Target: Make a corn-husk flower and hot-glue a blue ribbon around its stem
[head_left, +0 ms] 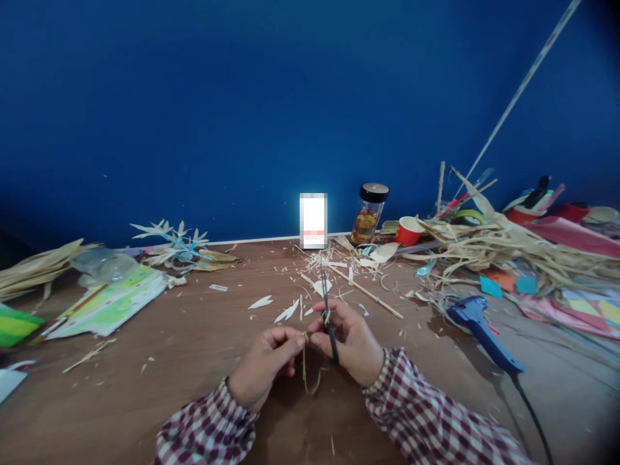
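Low in the centre, a thin yellowish strand (304,365) is gripped by the left hand (268,358), thumb and forefinger pressed together at its upper end, and its lower part is left to hang over the wooden table (194,381)! Just beside it, a paler curl (317,384) is seen, though where it is joined cannot be told. Over to the right hand (349,339), and a slim dark-handled tool (332,339) is held there, fingers curled about it, its narrow metal end pointed away from the wearer toward the blue wall (194,129). The two hands are brought close together, thumbs nearly met, and both wrists are wrapped in checked sleeves (208,423).

Beyond the fingers, the tabletop is strewn with pale leaf-shaped pieces (288,311) and fine shavings (320,259), and a thin stick (365,289) is laid slantwise among them. Near the wall, a tilted black-lidded jar (368,216) is flanked by a red cup (409,230), and to its left a bright rectangle (314,216) is blurred by blocks.

Out on the right, a big tangle of dried strips (508,239) is piled up, with a blue glue gun (484,336) set down nearer the wearer. On the left, a green-and-white sheet (116,307) is partly covered by clear plastic (104,265).
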`<move>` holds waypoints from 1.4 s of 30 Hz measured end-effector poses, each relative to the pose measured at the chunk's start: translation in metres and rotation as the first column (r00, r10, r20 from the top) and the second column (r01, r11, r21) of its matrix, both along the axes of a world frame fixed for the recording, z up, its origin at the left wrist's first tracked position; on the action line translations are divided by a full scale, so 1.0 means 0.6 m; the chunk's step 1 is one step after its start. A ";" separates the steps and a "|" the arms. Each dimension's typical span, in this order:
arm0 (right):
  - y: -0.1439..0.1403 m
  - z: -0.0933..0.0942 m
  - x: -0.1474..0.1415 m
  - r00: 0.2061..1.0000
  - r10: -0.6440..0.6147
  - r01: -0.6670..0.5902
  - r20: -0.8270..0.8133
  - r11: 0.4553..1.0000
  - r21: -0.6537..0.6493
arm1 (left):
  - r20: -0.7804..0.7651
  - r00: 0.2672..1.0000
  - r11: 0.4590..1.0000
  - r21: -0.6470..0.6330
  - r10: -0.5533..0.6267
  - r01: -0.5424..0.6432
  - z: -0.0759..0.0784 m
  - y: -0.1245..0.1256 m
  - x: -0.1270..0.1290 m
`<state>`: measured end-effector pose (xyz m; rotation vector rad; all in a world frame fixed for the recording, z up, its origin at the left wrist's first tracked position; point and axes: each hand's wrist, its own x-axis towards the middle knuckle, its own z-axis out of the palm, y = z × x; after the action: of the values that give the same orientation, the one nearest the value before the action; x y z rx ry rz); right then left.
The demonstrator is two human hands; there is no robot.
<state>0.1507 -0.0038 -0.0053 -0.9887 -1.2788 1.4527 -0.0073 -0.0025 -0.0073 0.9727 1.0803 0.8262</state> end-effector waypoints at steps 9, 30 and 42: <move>0.000 -0.003 0.015 0.980 0.158 -0.172 0.119 0.977 0.126 | -0.028 0.985 0.985 0.006 -0.173 0.173 0.006 -0.008 0.004; 0.005 0.008 0.027 0.980 0.198 -0.198 0.024 0.980 0.010 | 0.049 0.961 0.961 -0.046 -0.271 0.273 0.003 -0.014 0.010; 0.007 0.011 0.029 0.986 0.160 -0.160 0.039 0.987 0.003 | 0.077 0.979 0.951 -0.234 -0.189 0.202 0.010 -0.014 0.009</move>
<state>0.1680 0.0003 0.0010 -0.9315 -1.4174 1.5568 -0.0021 -0.0108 -0.0014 0.8318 0.9943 0.5418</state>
